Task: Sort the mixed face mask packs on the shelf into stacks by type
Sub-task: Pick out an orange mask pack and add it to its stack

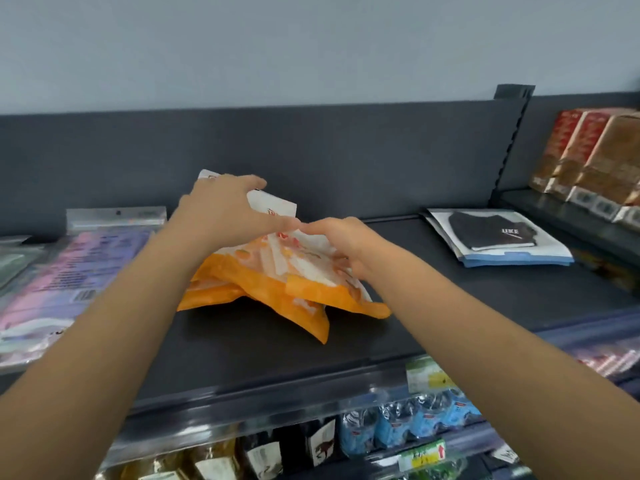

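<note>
On the orange packs [277, 292], left hand [225, 209] pinches the top edge, right hand [343, 244] grips the side: light, floppy, probably slippery; hold edges.

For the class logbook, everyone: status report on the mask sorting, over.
Left hand grips top of orange packs, right hand holds their right side. Pile uneven, middle of shelf. Black mask packs right, pink packs left, neither in the way.
</note>
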A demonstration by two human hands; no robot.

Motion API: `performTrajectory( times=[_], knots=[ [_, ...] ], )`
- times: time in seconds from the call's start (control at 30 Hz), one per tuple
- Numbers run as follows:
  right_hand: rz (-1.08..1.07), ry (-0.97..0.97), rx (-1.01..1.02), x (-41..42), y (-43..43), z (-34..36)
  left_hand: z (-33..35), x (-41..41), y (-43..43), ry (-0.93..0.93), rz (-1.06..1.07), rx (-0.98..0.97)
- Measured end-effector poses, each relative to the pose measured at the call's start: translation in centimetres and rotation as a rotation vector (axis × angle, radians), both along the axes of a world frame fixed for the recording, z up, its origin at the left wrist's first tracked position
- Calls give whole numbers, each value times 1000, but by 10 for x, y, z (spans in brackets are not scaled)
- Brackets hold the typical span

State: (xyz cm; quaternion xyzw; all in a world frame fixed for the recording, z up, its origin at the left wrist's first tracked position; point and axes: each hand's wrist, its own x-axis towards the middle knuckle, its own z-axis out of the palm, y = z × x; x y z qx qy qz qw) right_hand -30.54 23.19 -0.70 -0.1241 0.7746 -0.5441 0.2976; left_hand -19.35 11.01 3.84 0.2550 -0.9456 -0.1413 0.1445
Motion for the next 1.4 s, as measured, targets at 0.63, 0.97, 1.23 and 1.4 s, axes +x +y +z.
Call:
performTrajectory(
  times=[0.63, 0.97, 1.23, 1.4],
  knots=[
    [112, -5, 203, -6, -4, -13, -27, -3, -2, -71, 27, 97],
    [102, -237, -14, -5, -3, -5, -15, -4, -14, 367, -75, 585],
    [114, -229, -116, 7, -34, 4, -7, -2, -75, 500, 218, 814],
    [164, -127, -97, 13, -57, 22, -11, 2, -98, 449, 257, 674]
  ],
)
